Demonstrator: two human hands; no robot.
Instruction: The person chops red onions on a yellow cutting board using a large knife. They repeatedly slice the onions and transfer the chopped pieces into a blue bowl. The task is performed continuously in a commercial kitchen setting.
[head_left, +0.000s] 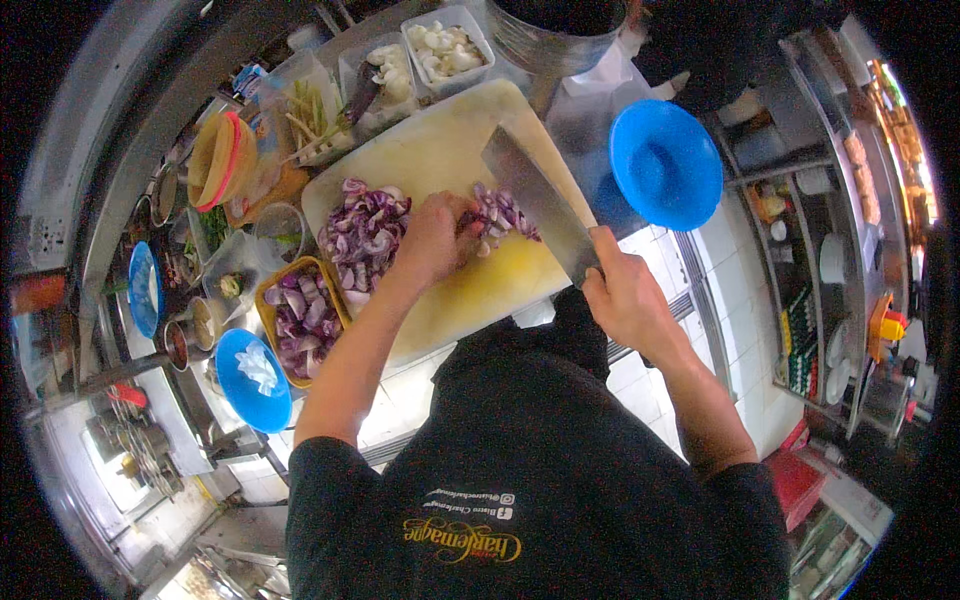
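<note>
My right hand (622, 292) grips a broad cleaver (536, 195), its blade angled over the right part of a pale cutting board (442, 315). My left hand (435, 236) has its fingers curled at a small pile of chopped red onion (501, 212), just left of the blade. Whether the fingertips pinch a piece is hidden by the hand itself. Left of that hand a larger heap of red onion pieces (364, 229) lies on the board. More purple onion chunks (304, 319) fill a yellow-rimmed container (265, 315) by the board's left edge.
White tubs of peeled garlic or onion (444, 51) stand behind the board, beside a container with pale green stalks (311, 112). A blue bowl (664, 165) sits to the right; another blue bowl (255, 409) holds crumpled white material. A large metal pot (559, 37) is at the back.
</note>
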